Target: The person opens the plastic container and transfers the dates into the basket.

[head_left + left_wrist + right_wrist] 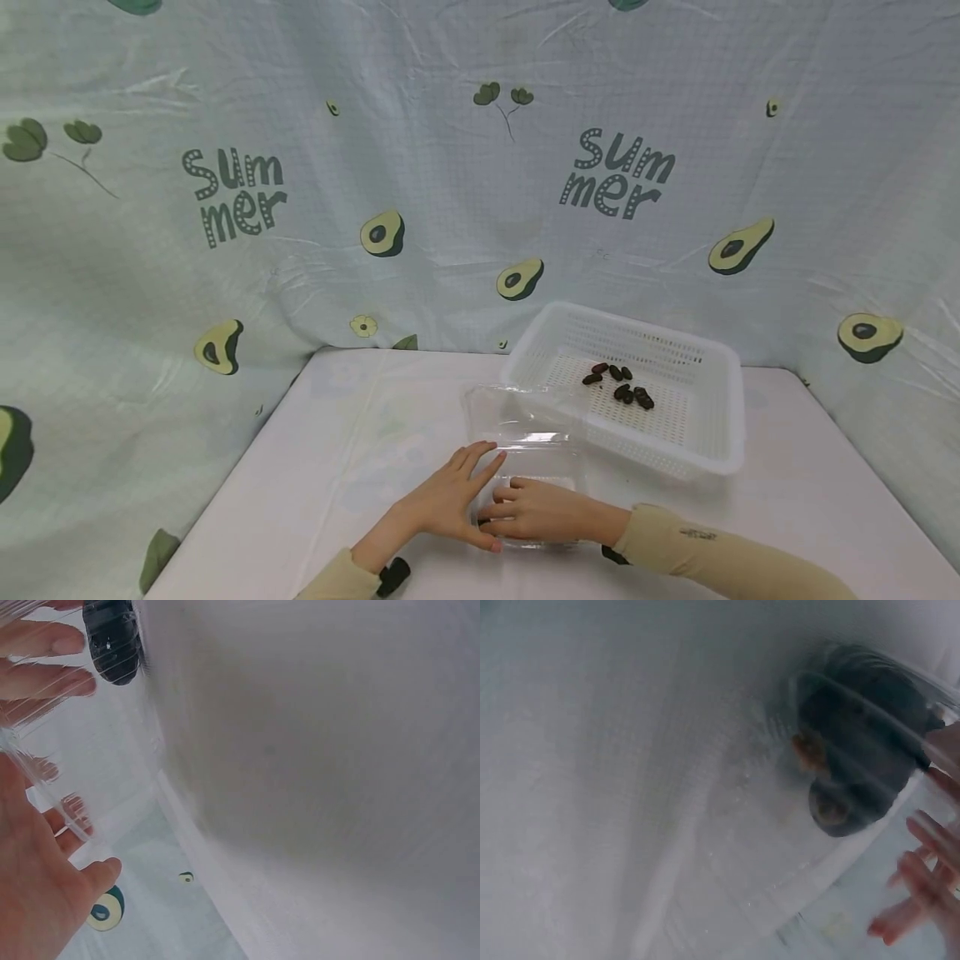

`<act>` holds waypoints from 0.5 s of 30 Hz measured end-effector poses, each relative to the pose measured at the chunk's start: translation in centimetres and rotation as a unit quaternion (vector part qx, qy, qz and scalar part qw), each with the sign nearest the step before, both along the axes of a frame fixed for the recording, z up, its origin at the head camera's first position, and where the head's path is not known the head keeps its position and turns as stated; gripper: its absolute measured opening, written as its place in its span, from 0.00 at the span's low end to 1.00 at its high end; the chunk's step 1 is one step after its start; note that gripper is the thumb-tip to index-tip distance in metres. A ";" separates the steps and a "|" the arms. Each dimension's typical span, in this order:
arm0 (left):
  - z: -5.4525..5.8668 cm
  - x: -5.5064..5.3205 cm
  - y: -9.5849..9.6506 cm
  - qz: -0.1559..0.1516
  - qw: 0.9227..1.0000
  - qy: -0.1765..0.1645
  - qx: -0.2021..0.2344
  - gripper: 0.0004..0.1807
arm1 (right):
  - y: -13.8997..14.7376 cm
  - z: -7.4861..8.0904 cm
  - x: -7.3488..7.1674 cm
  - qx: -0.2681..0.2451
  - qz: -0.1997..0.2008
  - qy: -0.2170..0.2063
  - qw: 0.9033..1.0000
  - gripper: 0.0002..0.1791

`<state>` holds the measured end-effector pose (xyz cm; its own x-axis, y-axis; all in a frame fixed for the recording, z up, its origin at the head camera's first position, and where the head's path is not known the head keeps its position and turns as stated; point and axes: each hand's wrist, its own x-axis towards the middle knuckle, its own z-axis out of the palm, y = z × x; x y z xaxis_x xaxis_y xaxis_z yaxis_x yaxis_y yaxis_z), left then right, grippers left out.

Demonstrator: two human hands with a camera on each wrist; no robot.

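A clear plastic box stands near the front of the table with its clear lid folded back. My left hand is at its left side, fingers and thumb spread. Over the wall, my right hand reaches into the box, fingers bent down. A dark date shows through the plastic in the left wrist view, right by the right fingertips; I cannot tell whether they pinch it. Blurred dark shapes appear through plastic in the right wrist view, next to fingers.
A white perforated basket stands at the back right, behind the box, with several dark dates inside. The lid overlaps its left front corner in the head view. A pale cloth covers the table, and a printed curtain hangs behind.
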<state>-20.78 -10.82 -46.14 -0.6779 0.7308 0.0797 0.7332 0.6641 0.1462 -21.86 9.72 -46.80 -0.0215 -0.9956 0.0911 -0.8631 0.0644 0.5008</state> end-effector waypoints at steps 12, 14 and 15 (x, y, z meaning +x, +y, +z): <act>-0.2 0.0 0.0 -0.002 1.000 0.005 0.002 0.61 | -0.4 -0.8 -0.3 0.008 -0.015 -0.024 1.000 0.16; -0.3 -0.1 0.0 -0.003 1.000 0.004 0.003 0.61 | -0.4 -0.9 -0.3 0.002 -0.011 -0.014 1.000 0.13; -0.3 -0.1 0.0 -0.003 1.000 0.003 0.003 0.61 | -0.4 -0.9 -0.4 -0.001 -0.009 -0.010 1.000 0.12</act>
